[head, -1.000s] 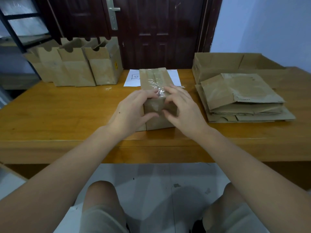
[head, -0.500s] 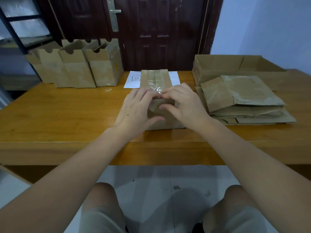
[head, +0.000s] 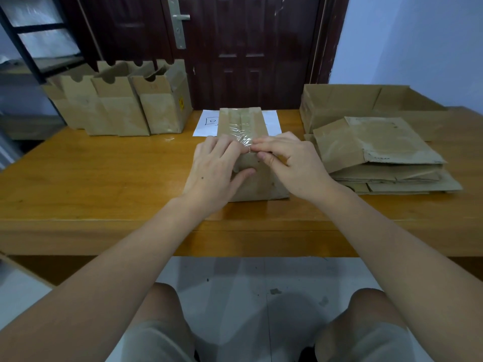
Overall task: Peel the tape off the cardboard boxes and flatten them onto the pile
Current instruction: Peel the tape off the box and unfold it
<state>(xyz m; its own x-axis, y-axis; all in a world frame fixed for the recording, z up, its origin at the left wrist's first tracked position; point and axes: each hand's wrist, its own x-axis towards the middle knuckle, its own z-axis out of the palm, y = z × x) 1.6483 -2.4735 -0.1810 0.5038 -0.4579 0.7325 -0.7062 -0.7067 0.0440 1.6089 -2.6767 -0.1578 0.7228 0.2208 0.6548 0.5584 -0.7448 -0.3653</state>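
At centre of wooden table (head: 104, 178), taped cardboard box (head: 243, 126) lies flat. Left hand (head: 217, 169) grips box's near left edge, thumb pressed on side. Right hand (head: 290, 163) pinches clear tape (head: 241, 135) at box's near top edge. Right of box: pile of flattened cardboard (head: 386, 163), open tray box (head: 366, 100) behind it. Left of box, far back: row of upright open boxes (head: 122, 111). White paper sheet (head: 206, 124) under box's far end. Dark door (head: 248, 48) beyond.

Open boxes (head: 122, 105) crowd the bench's (head: 91, 178) far-left corner; the flattened pile (head: 379, 158) and a large tray box (head: 366, 103) fill its right end. Bare wood lies between, along the near edge.
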